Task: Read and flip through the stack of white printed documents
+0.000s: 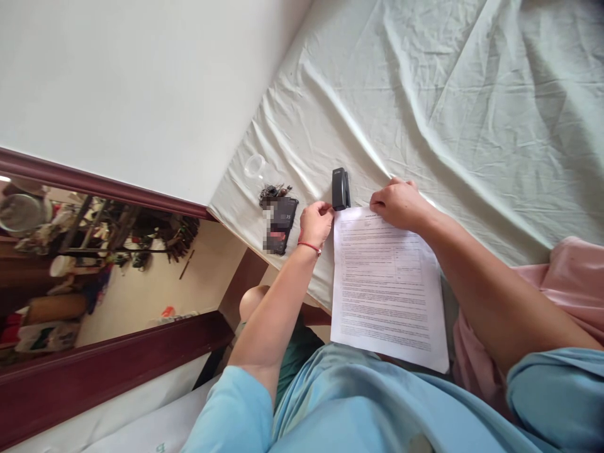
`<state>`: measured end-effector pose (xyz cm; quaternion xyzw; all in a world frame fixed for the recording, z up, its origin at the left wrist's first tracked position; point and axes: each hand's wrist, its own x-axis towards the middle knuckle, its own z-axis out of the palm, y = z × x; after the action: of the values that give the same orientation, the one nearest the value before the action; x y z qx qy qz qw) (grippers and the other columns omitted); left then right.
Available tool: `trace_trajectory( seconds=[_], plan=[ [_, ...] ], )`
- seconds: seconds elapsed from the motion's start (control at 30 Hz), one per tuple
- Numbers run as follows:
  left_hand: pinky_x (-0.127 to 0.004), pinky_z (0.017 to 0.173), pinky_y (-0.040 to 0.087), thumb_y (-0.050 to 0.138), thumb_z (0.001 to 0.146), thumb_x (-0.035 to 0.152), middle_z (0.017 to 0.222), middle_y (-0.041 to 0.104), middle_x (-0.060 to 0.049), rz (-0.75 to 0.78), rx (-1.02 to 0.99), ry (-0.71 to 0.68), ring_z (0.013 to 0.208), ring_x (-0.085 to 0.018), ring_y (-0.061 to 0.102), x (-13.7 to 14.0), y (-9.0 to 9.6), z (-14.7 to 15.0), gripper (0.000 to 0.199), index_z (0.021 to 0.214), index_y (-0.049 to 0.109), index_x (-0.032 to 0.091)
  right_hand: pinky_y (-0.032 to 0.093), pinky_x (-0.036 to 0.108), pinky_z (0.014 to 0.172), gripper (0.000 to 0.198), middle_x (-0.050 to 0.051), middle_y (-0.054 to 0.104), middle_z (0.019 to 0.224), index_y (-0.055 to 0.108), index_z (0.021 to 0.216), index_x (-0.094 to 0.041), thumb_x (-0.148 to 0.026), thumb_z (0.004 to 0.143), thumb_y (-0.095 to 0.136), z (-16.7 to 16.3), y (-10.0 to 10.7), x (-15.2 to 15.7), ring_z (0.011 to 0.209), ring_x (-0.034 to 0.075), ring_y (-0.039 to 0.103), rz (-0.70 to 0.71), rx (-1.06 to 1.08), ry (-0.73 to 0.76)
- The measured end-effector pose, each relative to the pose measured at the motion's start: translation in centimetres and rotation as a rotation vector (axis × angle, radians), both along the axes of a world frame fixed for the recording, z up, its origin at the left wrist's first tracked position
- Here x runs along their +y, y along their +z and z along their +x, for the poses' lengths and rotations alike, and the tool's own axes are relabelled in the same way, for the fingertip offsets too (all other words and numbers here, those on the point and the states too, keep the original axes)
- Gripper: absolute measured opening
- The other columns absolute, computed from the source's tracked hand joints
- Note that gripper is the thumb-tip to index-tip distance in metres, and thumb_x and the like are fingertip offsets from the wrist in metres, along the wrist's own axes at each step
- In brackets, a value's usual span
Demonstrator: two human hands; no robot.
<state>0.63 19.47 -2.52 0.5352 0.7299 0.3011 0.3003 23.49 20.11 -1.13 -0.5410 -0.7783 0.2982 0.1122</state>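
Wrinkled pale-green bedsheet (425,94), wall upper left. White printed paper sheets (384,283) lie centre frame, overhanging the bed edge w/ the small black stapler (340,188) just above. Left hand (315,223) pinches the top-left corner; right hand (399,202) presses the top edge, grasping nothing. Risk: sheets could slip off. Print too small to read; black phone (280,223) label blurred.

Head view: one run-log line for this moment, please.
left hand: at printed white paper sheet corner | right hand: on sheet top | black stapler: beside
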Motion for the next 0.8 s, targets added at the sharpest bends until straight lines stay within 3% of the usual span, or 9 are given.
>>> trace_trajectory(
  seconds=[0.13, 0.33, 0.5, 0.6, 0.8],
  plan=[
    [-0.031, 0.086, 0.053, 0.058, 0.098, 0.022, 0.091, 0.079, -0.008, 0.214, 0.134, -0.046, 0.087, -0.019, 0.071, -0.4, 0.4, -0.1, 0.021, 0.098, 0.078, 0.017, 0.037, 0.055, 0.100, 0.030, 0.010, 0.075, 0.084, 0.077, 0.083, -0.023, -0.018, 0.098, 0.051, 0.0, 0.1, 0.0, 0.121, 0.038, 0.055, 0.003, -0.005, 0.008],
    [-0.041, 0.114, 0.050, 0.068, 0.098, 0.047, 0.138, 0.073, -0.012, 0.385, 0.239, -0.347, 0.130, -0.026, 0.066, -0.6, 1.7, 0.3, 0.039, 0.126, 0.075, 0.021, 0.035, 0.055, 0.103, 0.027, 0.011, 0.077, 0.090, 0.079, 0.090, -0.021, -0.021, 0.099, 0.053, 0.0, 0.5, -0.1, 0.125, 0.038, 0.055, -0.006, -0.028, 0.006],
    [-0.045, 0.122, 0.047, 0.062, 0.102, 0.050, 0.146, 0.070, -0.009, 0.353, 0.288, -0.513, 0.137, -0.025, 0.065, -0.1, 2.1, -0.3, 0.039, 0.129, 0.076, 0.025, 0.035, 0.053, 0.103, 0.029, 0.010, 0.078, 0.092, 0.080, 0.091, -0.021, -0.021, 0.099, 0.052, -0.1, 0.6, -0.1, 0.124, 0.037, 0.056, 0.003, -0.031, 0.007],
    [-0.049, 0.124, 0.044, 0.060, 0.104, 0.047, 0.150, 0.067, -0.008, 0.308, 0.362, -0.539, 0.140, -0.026, 0.063, -0.3, 2.5, -0.4, 0.038, 0.133, 0.074, 0.028, 0.036, 0.052, 0.104, 0.030, 0.009, 0.079, 0.093, 0.080, 0.094, -0.020, -0.019, 0.098, 0.051, -0.2, 0.6, -0.1, 0.124, 0.035, 0.056, -0.010, -0.057, -0.013],
    [-0.066, 0.130, 0.025, 0.047, 0.108, 0.025, 0.158, 0.059, -0.006, 0.203, 0.468, -0.530, 0.151, -0.026, 0.052, -0.9, 3.5, -0.1, 0.041, 0.143, 0.066, 0.032, 0.036, 0.049, 0.103, 0.030, 0.008, 0.078, 0.092, 0.080, 0.094, -0.020, -0.018, 0.099, 0.051, -0.3, 0.7, -0.2, 0.124, 0.034, 0.056, -0.014, -0.072, -0.017]
  ],
)
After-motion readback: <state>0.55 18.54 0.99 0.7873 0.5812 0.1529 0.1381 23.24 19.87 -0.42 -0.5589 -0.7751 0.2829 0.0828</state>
